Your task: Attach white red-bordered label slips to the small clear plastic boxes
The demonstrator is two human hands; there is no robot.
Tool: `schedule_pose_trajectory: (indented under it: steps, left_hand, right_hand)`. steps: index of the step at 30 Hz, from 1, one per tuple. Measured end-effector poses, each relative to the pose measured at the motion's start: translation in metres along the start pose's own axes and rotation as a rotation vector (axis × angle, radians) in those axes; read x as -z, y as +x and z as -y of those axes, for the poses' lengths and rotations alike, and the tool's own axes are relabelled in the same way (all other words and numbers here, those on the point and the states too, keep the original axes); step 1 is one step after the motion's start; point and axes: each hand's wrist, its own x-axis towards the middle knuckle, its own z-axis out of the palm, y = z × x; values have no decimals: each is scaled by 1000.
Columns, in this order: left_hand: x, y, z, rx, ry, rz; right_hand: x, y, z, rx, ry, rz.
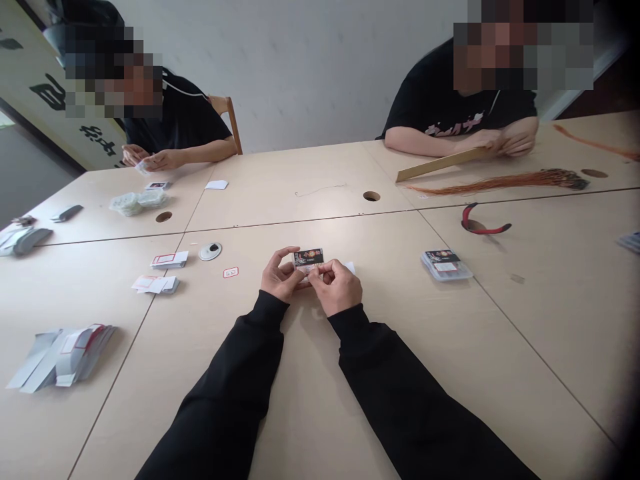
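Your left hand (283,275) and right hand (337,287) meet at the middle of the tabletop (450,347), both half-closed with the fingers curled inward. Between them, they have hold of a small printed card (309,259), dark with a red-and-gold emblem, which stands tilted up at about 12 o'clock from your wrists. Pinch it by its edges so your fingertips stay off the printed face, and keep both hands low and steady so it doesn't bend.

Below the card, something pale shows between your fingers, and a white corner (350,267) pokes out past your right hand. Your fingers hide most of it, so you can't tell whether it's a sleeve, a sheet or a second card, or whether it's joined to the printed card. The lower edge of the card and your exact finger placement are hidden too.

A stack of cards in clear wrapping (445,265) lies at about 3 o'clock. At about 10 o'clock are two small stacks of red-outlined white cards (169,260), with a pile of grey sleeves (60,357) at about 9 o'clock. Further off, at about 11 o'clock, a co-worker's hands (153,159) hold something small and pale, though it's too small to make out.
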Motion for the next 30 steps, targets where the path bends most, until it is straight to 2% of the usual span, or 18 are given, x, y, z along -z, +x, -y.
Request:
schedule_pose_trajectory:
  steps: [14, 19, 23, 25, 28, 30]
  left_hand:
    - [0, 0, -1, 13, -20, -2]
    - [1, 1, -4, 33, -44, -50]
    - [5, 2, -6, 49, -102, -40]
    - [7, 3, -7, 64, -139, -21]
    - [7, 4, -7, 72, -160, -14]
    - [6, 4, -7, 68, -135, -23]
  right_hand:
    - [1, 0, 3, -21, 2, -7]
    - [6, 0, 7, -96, 63, -35]
    - [9, 4, -3, -141, 62, -45]
    - [12, 7, -12, -97, 6, -90]
    - [17, 11, -23, 49, -44, -165]
    - [19, 10, -26, 121, -22, -156]
